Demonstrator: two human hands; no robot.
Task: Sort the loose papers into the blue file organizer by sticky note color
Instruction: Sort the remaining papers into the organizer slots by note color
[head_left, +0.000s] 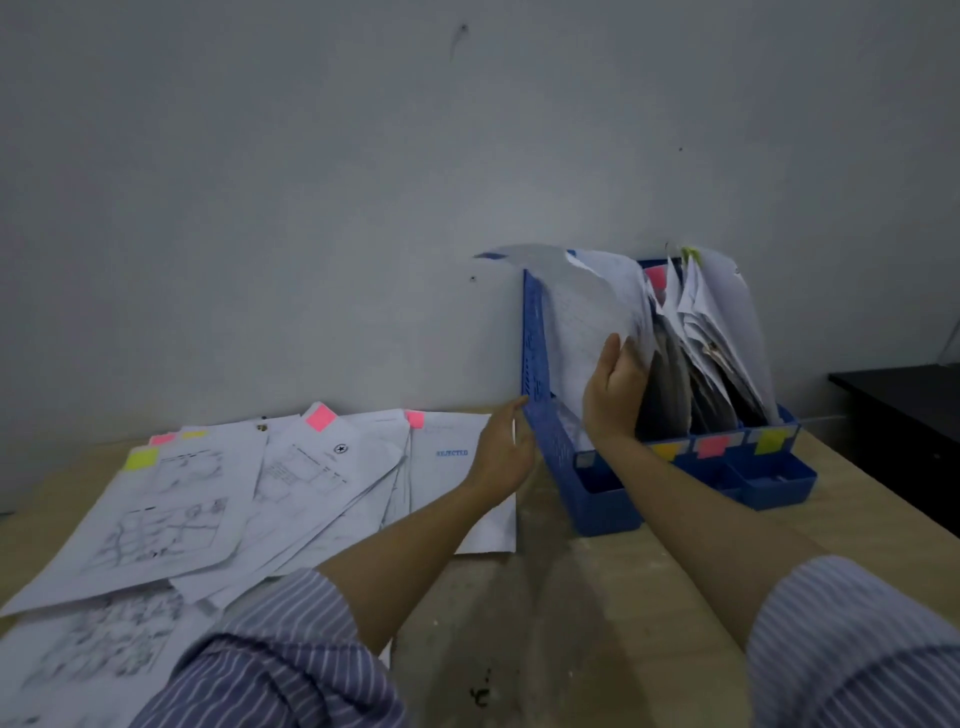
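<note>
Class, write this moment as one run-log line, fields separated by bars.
right hand: holds papers in blue file organizer | left hand: touches its left wall | loose papers: unsorted on table

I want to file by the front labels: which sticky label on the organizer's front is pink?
The middle label on the blue file organizer. The labels to its left and right are both yellow.

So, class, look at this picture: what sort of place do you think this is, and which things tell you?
Probably an office or study desk: a blue file organizer stuffed with sheets, loose papers with sticky notes, one stamped "REJECTED".
</note>
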